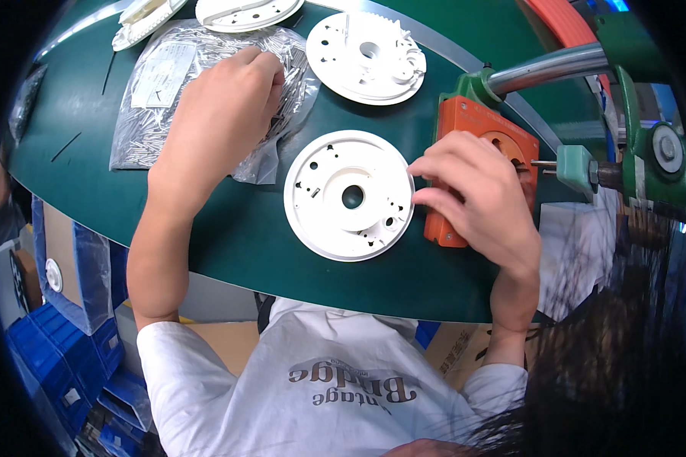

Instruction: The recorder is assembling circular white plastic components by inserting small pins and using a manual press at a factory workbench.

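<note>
White plastic discs: four counted on the green bench [236, 236]. One disc [348, 195] lies at centre, a second [367, 57] at 12 o'clock, two more cut off at the top edge. One clear bag of small metal pins [168, 84] at 10 o'clock; count of pins not readable. One orange fixture block [480, 129] at 3 o'clock, partly hidden behind my right hand [472, 202]. Right fingers narrowly pinched at the centre disc's rim; anything held is too small to tell. My left hand [217, 114] rests curled on the bag, fingertips hidden.
</note>
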Action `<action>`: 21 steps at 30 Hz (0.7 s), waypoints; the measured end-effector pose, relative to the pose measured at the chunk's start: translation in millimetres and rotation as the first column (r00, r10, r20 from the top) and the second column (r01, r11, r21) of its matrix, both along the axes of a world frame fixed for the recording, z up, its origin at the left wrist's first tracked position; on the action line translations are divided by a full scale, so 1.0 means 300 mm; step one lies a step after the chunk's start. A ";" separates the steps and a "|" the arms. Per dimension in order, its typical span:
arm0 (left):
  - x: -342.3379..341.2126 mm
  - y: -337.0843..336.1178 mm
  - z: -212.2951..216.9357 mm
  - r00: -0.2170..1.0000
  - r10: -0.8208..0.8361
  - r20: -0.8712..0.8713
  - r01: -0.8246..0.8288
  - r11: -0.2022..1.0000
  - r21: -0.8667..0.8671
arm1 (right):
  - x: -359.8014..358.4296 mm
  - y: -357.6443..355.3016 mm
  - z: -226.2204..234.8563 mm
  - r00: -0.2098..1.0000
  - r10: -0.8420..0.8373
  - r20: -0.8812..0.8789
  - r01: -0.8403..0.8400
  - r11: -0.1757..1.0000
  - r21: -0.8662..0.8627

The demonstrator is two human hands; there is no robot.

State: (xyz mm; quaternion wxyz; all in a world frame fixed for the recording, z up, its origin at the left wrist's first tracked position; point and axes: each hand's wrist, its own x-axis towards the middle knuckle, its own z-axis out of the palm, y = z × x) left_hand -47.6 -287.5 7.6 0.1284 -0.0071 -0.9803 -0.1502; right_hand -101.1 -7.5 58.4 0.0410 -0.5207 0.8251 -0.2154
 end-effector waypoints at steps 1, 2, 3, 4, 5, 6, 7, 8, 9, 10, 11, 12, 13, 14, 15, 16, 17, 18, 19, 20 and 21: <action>0.002 -0.005 0.001 1.000 -0.005 0.015 0.005 1.000 -0.005 | -0.006 0.007 0.004 0.997 -0.046 0.064 0.051 0.996 -0.068; 0.003 -0.008 0.005 0.999 -0.010 0.031 0.011 1.000 -0.012 | -0.009 0.009 0.016 0.997 -0.045 0.060 0.051 0.994 -0.097; 0.002 -0.007 0.004 1.000 -0.010 0.029 0.011 1.000 -0.019 | -0.008 0.006 0.013 0.997 -0.045 0.059 0.051 0.993 -0.104; 0.001 -0.006 0.002 0.999 -0.039 0.020 0.039 0.999 0.008 | -0.007 0.003 0.009 0.998 -0.040 0.054 0.046 0.993 -0.111; 0.000 -0.006 0.004 0.998 -0.068 0.011 0.068 0.997 0.033 | -0.005 0.000 0.007 0.998 -0.035 0.048 0.041 0.992 -0.120; -0.002 -0.016 0.009 0.998 -0.068 0.012 0.068 0.998 0.018 | -0.001 -0.004 0.006 0.998 -0.035 0.049 0.041 0.990 -0.135; -0.007 -0.027 0.016 0.993 -0.114 0.022 0.110 0.985 0.136 | 0.004 -0.008 0.007 0.999 -0.023 0.039 0.028 0.991 -0.132; -0.010 -0.038 0.027 0.987 -0.161 0.027 0.149 0.956 0.252 | 0.007 -0.013 0.007 0.999 -0.012 0.030 0.016 0.991 -0.130; -0.012 -0.041 0.038 0.987 -0.161 0.030 0.149 0.960 0.238 | 0.010 -0.016 0.003 0.999 -0.012 0.030 0.016 0.989 -0.144; -0.015 -0.042 0.049 0.978 -0.161 0.134 0.107 0.935 0.339 | 0.013 -0.020 -0.003 0.998 -0.025 0.058 0.035 0.983 -0.179; -0.018 -0.045 0.060 0.957 -0.169 0.235 0.053 0.900 0.432 | 0.015 -0.024 -0.009 0.996 -0.037 0.085 0.054 0.976 -0.213; -0.032 -0.050 0.062 0.943 -0.281 0.177 0.146 0.829 0.540 | 0.022 -0.032 -0.014 0.996 -0.039 0.083 0.057 0.973 -0.225; -0.028 -0.044 0.070 0.943 -0.283 0.176 0.151 0.835 0.530 | 0.032 -0.046 -0.022 0.988 -0.065 0.137 0.101 0.955 -0.278; -0.015 -0.022 0.079 0.913 -0.348 0.212 0.074 0.654 0.753 | 0.042 -0.063 -0.030 0.978 -0.087 0.192 0.147 0.934 -0.327; -0.010 0.012 0.092 0.876 -0.429 0.222 -0.026 0.417 0.908 | 0.049 -0.075 -0.037 0.978 -0.100 0.185 0.158 0.930 -0.331; 0.000 0.041 0.089 0.857 -0.475 0.201 -0.024 0.353 0.935 | 0.055 -0.088 -0.047 0.967 -0.082 0.242 0.174 0.905 -0.388; 0.012 0.066 0.091 0.836 -0.510 0.204 -0.036 0.319 0.947 | 0.057 -0.096 -0.056 0.953 -0.060 0.296 0.193 0.876 -0.441; 0.026 0.084 0.093 0.826 -0.535 0.176 -0.051 0.240 0.969 | 0.060 -0.103 -0.059 0.949 -0.051 0.311 0.194 0.873 -0.448; 0.036 0.100 0.093 0.817 -0.558 0.146 -0.067 0.160 0.985 | 0.058 -0.100 -0.063 0.950 -0.056 0.308 0.197 0.871 -0.450; 0.040 0.113 0.087 0.820 -0.553 0.145 -0.096 0.117 0.989 | 0.055 -0.096 -0.067 0.960 -0.038 0.277 0.170 0.866 -0.470; 0.037 0.117 0.081 0.820 -0.554 0.143 -0.093 0.117 0.989 | 0.054 -0.096 -0.067 0.969 -0.016 0.246 0.138 0.861 -0.489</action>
